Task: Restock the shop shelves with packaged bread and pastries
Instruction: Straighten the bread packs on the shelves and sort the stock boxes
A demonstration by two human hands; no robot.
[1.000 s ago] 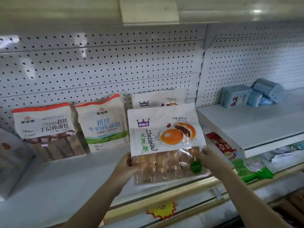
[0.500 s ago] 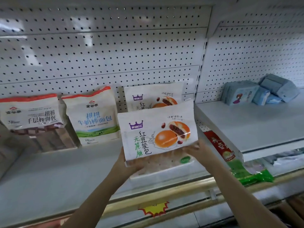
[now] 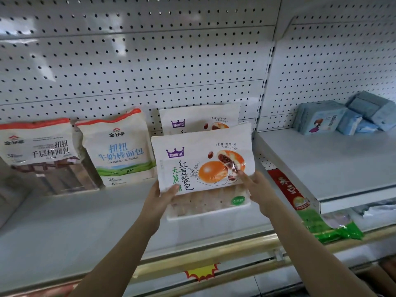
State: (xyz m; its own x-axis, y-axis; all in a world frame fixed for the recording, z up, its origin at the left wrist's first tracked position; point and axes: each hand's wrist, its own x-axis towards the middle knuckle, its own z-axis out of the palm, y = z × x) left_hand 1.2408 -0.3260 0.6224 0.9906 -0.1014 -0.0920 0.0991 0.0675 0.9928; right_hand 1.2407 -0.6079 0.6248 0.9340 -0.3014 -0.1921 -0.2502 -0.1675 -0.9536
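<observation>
The red-bean bun pack (image 3: 203, 159) is gripped at its lower corners by the left hand (image 3: 159, 200), thumb clamped on the front and fingers hidden behind, and by the right hand (image 3: 256, 189), pinched on the right edge with one finger stretched over the print. Since a second ago it has been carried inward from above the front lip, and its clear tray end now appears set on the shelf (image 3: 85, 221). It is stood nearly upright just before an identical pack (image 3: 199, 121) leaned against the pegboard (image 3: 150, 61), so placement is judged almost complete.
</observation>
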